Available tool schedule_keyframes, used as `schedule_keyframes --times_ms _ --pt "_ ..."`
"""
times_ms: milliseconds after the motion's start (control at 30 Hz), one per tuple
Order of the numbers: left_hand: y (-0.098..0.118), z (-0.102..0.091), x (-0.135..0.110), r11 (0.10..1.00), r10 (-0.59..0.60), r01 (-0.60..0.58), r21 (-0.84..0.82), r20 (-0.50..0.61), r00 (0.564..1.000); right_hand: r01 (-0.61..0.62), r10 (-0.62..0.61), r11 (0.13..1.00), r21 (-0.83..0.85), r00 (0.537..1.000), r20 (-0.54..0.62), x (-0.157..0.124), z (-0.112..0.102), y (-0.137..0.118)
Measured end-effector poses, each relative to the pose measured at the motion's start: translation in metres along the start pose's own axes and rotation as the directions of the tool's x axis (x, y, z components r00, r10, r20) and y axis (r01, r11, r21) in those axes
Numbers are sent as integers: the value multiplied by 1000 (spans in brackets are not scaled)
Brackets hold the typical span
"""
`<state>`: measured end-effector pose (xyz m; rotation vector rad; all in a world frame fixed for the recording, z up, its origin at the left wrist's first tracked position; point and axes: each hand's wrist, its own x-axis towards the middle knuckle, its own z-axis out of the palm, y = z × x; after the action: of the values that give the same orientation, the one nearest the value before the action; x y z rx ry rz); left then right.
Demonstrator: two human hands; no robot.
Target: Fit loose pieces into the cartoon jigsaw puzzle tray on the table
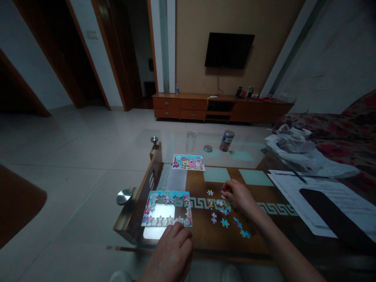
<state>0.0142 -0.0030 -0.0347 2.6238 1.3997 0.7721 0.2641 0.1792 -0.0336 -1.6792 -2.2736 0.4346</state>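
Note:
A partly assembled jigsaw puzzle (152, 222) lies on the glass-topped table, its border joined around an open middle. My left hand (174, 250) is curled closed at the puzzle's lower right edge; its fingertips are hidden from me. To the right, my right hand (239, 196) pinches a small pinkish puzzle piece (223, 193) at the far side of a scatter of loose pieces (225, 223). Beyond the puzzle lies a colourful cartoon picture card (188, 162).
Farther back stand a clear jar (191, 141), a loose metal lid (208, 148) and a lidded printed can (227, 141). Papers (326, 196), a long black object (331, 213) and plastic bags (302, 150) occupy the right side. Metal knobs (124, 197) rise at the left edge.

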Motion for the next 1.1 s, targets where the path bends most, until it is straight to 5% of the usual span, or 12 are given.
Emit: schedule_keyframes --times_ms 833,1100 --pt "-2 19 -5 999 33 -32 12 -90 995 -43 46 997 69 998 -40 -3 -5 -6" --pt "-2 15 -4 999 45 -44 12 -66 997 -38 51 955 293 998 -38 1 -4 1"
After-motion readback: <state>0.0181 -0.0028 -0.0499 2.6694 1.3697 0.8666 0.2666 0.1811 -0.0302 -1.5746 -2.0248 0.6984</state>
